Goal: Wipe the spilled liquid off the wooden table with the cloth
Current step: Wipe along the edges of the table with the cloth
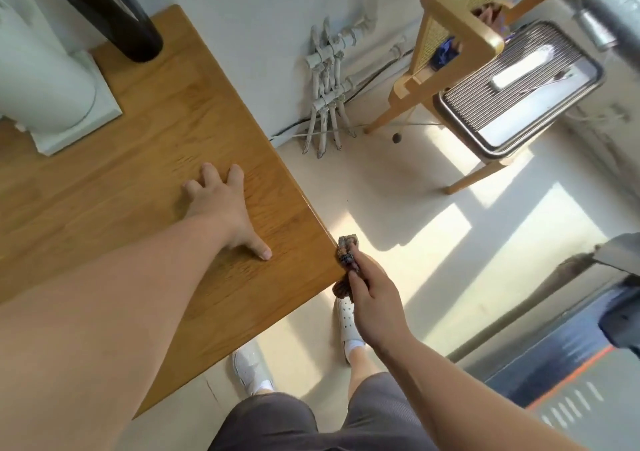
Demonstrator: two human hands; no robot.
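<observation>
Gripping bunched cloth [347, 266], right hand [372, 303] at wooden table [145, 159] corner

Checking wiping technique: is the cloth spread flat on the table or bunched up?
Bunched up. The cloth is a crumpled wad in the right hand, pressed at the wooden table edge.

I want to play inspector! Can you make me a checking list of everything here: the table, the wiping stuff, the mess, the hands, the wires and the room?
Surface: wooden table, no spill visible on it.
Job's things: dark cloth, bunched, touching the table's corner edge.
Clutter: white appliance and a black object at the far end of the table.
Hands: left hand flat on the table, fingers spread; right hand gripping the cloth.
Cables: black cable along the wall; painted pipes there too.
Surroundings: chair, grey stool, sunlit floor.
</observation>
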